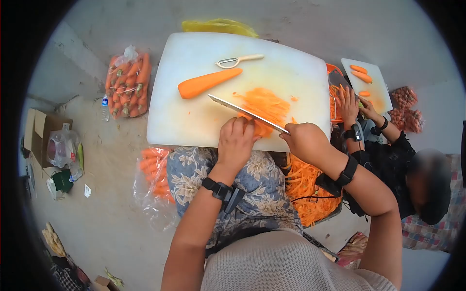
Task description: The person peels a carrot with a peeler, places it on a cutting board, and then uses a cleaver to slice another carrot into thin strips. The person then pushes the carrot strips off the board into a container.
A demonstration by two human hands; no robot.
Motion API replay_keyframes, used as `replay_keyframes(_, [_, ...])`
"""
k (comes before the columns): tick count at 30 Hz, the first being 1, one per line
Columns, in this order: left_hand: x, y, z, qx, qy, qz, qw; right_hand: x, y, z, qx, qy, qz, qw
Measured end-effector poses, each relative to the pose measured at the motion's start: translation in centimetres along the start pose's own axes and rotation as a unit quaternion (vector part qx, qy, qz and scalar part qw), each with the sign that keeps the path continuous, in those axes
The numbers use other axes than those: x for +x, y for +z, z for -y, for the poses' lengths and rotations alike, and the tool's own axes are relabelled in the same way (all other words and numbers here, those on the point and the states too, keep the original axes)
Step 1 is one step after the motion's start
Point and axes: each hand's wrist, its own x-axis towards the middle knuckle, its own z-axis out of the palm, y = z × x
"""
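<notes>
My right hand (306,140) is closed round the handle of a kitchen knife (247,112), whose blade slants up and left over the white cutting board (170,121). Under and beside the blade lie carrot slices (262,130), and my left hand (235,140) presses on them with its fingers curled. Beyond the blade spreads a heap of thin carrot shreds (266,104). A whole peeled carrot (208,82) rests on the board's left half. Above it lies a peeler (239,59) with a pale handle.
Bagged carrots (128,85) stand on the floor at left, and another carrot bag (156,169) is beside my leg. A container of shredded carrot (310,199) sits at my right. A co-worker (388,160) works at a second board (378,82). Cardboard box (36,128) at far left.
</notes>
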Motion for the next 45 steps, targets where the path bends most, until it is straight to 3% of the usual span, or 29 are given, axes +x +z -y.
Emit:
replay_keyframes(13, [0.4,0.3,-0.3,0.02,0.013,0.025,0.999,2.8,1.6,0.2,-0.025,0.0,0.049,0.998])
replay_keyframes(18, [0.6,-0.1,-0.3,-0.007,0.01,0.031,0.999,2.7,3.2,-0.3,0.068,0.011,-0.071,0.995])
replay_keyframes(20, [0.8,-0.7,-0.5,-0.056,0.002,0.032,0.998,2.7,2.9,-0.4,0.065,0.006,-0.083,0.994])
replay_keyframes(25, [0.1,-1.0,-0.5,-0.025,0.015,-0.018,0.999,0.7,1.4,0.3,0.056,0.015,-0.09,0.994])
replay_keyframes(40, [-0.9,-0.8,0.5,-0.042,0.013,-0.048,0.998,-0.7,0.3,0.3,-0.018,0.011,-0.016,1.0])
replay_keyframes(45, [-0.6,-0.4,1.0,-0.061,0.016,-0.051,0.997,0.4,-0.3,0.4,-0.006,0.038,0.054,0.998])
